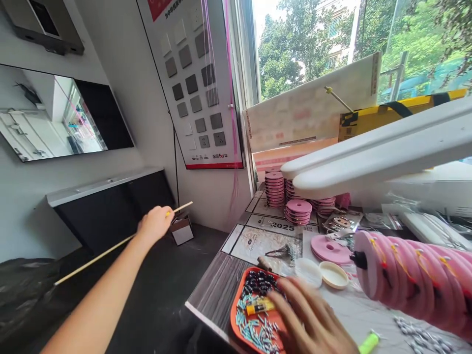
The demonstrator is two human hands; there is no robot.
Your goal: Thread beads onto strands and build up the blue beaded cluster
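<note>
My left hand (157, 222) is stretched out over the floor at the left, its fingers closed round a long thin wooden stick (96, 259). Something small and yellow shows at its fingers. My right hand (309, 317), slightly blurred, hangs over the right side of an orange tray (234, 314) with its fingers apart. Black beads (258, 282), pale blue and silver small parts (254, 329) and a yellow lighter-like item (260, 306) lie in the tray. The fingertips are near the yellow item; whether they touch it cannot be seen.
Pink foam discs (413, 280) with lines stand in a row at right. Stacked pink spools (275, 189), a round lid (334, 274), a green item (368, 342) and metal weights (424, 334) are on the table (217, 285). Long white foam pieces (383, 147) jut in above. Pink strands hang left of the window.
</note>
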